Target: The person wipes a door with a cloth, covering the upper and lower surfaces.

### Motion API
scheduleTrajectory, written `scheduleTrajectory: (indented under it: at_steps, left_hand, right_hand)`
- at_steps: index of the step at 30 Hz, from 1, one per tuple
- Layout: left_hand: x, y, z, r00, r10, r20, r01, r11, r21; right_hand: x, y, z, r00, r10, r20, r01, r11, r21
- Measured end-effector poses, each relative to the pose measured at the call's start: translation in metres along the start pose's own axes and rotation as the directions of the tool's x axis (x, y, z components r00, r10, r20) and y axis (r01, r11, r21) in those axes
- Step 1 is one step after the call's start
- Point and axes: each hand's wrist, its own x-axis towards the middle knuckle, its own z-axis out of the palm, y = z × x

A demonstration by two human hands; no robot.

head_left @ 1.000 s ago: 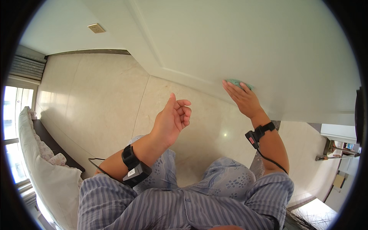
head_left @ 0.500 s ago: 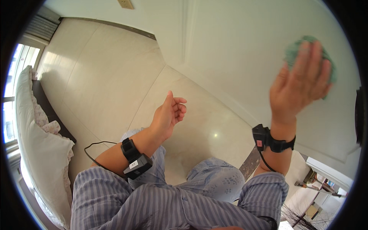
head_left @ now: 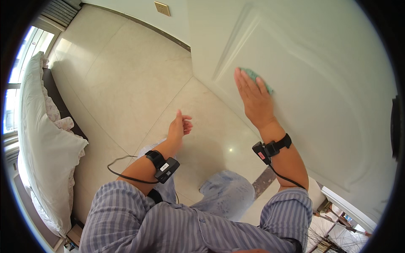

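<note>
My right hand [head_left: 254, 95] presses a green cloth [head_left: 264, 85] against a white door [head_left: 312, 105], near the grooved moulding on its left side. The fingers lie close together over the cloth and cover most of it; a strip of it shows beside them. Above the floor, in front of my body, my left hand [head_left: 181, 125] hangs in the air with nothing in it. Its thumb points up and its fingers are loosely bent, apart from one another. Each forearm wears a black strapped device with a cable.
A bed with white and ruffled bedding [head_left: 46, 143] stands at the left, beside a window. Pale tiles cover the floor [head_left: 114, 71]. A gold wall socket [head_left: 162, 8] is on the far wall. A dark door handle [head_left: 395, 126] sits at the right rim, and items show through the doorway at lower right.
My right hand has slid the cloth left and slightly down across the door, from its right part to its left side. My left hand has shifted a little left and lower in the picture.
</note>
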Motion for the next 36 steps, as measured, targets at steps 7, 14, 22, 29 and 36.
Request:
scheduleTrajectory:
  at_steps: [7,14,22,29,36]
  left_hand:
    - [-0.039,-0.028,-0.063,0.981,-0.152,-0.123,0.145,0.987,-0.067]
    - [-0.142,-0.025,-0.079,0.982,-0.127,0.137,0.142,0.985,-0.102]
    - [-0.238,-0.015,-0.171,0.97,-0.227,-0.082,0.236,0.965,0.118]
    - [-0.291,0.071,-0.198,0.962,-0.248,-0.112,0.269,0.929,0.255]
    - [-0.296,0.243,-0.137,0.995,0.095,0.037,-0.094,0.995,-0.014]
  right_hand:
    - [0.059,0.082,-0.139,0.965,0.177,-0.195,-0.183,0.983,-0.013]
    - [-0.005,0.119,-0.197,0.98,0.179,-0.086,-0.192,0.965,-0.177]
    - [0.032,0.201,-0.345,0.928,0.265,-0.263,-0.33,0.911,-0.246]
    - [0.108,0.314,-0.516,0.888,0.314,-0.338,-0.404,0.882,-0.242]
    - [0.148,0.406,-0.663,0.699,0.253,-0.669,-0.523,0.819,-0.237]
